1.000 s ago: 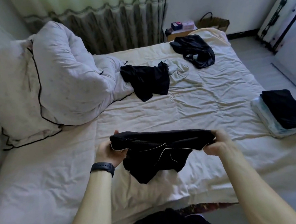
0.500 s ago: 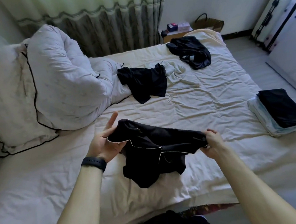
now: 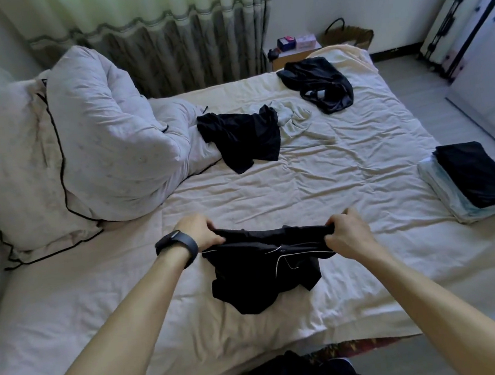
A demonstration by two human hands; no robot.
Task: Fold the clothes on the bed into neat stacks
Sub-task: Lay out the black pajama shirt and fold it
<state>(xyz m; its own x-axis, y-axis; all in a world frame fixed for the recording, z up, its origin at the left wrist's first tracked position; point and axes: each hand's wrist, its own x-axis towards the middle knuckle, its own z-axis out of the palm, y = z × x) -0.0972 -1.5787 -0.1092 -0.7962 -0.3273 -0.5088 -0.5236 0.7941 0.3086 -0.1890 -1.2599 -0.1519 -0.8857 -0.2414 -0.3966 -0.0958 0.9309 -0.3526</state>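
Fabric of the black garment with thin white piping appeared light, limp and prone to bunching; its top edge, near the ends, was judged the correct hold. Left hand and right hand each clenched that edge, the cloth sagging below the fingers onto the wrinkled cream bed sheet. Beyond the fingers lay a crumpled black cloth heap; right of them, a folded black-on-pale stack. Grey-green pleated curtain hung farthest off.
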